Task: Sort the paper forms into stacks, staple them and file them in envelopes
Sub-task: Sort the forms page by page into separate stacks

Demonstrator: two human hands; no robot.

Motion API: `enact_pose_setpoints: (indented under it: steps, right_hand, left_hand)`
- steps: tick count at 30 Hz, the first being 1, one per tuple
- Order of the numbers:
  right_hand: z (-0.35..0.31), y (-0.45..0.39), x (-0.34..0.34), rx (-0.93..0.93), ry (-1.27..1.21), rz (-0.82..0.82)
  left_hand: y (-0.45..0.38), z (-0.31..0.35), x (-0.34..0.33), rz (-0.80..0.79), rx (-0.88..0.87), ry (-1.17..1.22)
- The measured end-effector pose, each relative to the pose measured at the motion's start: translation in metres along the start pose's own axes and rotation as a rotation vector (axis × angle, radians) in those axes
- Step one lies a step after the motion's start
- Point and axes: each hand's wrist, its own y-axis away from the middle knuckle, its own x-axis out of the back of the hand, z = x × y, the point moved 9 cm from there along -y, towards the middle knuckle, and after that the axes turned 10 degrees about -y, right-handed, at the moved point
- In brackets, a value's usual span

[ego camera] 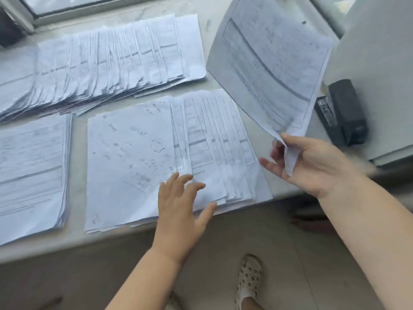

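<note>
My right hand [312,162] pinches the lower corner of a printed form [272,61] and holds it raised above the sill, to the right of the middle stack. My left hand [181,202] hovers with spread, relaxed fingers over the near edge of the middle stack of forms [138,157], whose right part is fanned out. A neat stack [31,173] lies at the left. A long fanned row of forms [107,59] lies behind them. A black stapler [344,113] sits at the right, just beyond the raised form.
The papers lie on a pale stone window sill [78,166] with a window frame behind. A light grey box or cabinet [380,63] carries the stapler at the right. Below the sill edge are the floor and my foot in a perforated clog [248,280].
</note>
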Motion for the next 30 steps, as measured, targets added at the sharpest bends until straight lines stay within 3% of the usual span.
enact_pose_setpoints:
  steps: [4,9,17,25,30]
  right_hand:
    - [0.027,-0.007,-0.011,-0.125,-0.011,-0.068]
    - [0.062,-0.018,-0.022,-0.191,0.005,-0.083]
    - [0.098,-0.044,-0.040,-0.196,0.145,-0.057]
    - [0.127,-0.054,-0.066,-0.227,0.317,-0.130]
    - [0.132,-0.059,-0.079,-0.224,0.346,-0.164]
  left_hand:
    - [-0.004,-0.015,-0.010,-0.013,0.116,-0.126]
    - [-0.001,-0.035,-0.015,-0.081,0.255,-0.031]
    - [-0.003,-0.043,-0.005,-0.050,0.117,-0.117]
    - [-0.007,-0.064,0.003,-0.156,-0.004,0.017]
    - [-0.010,-0.078,0.007,-0.170,-0.009,0.245]
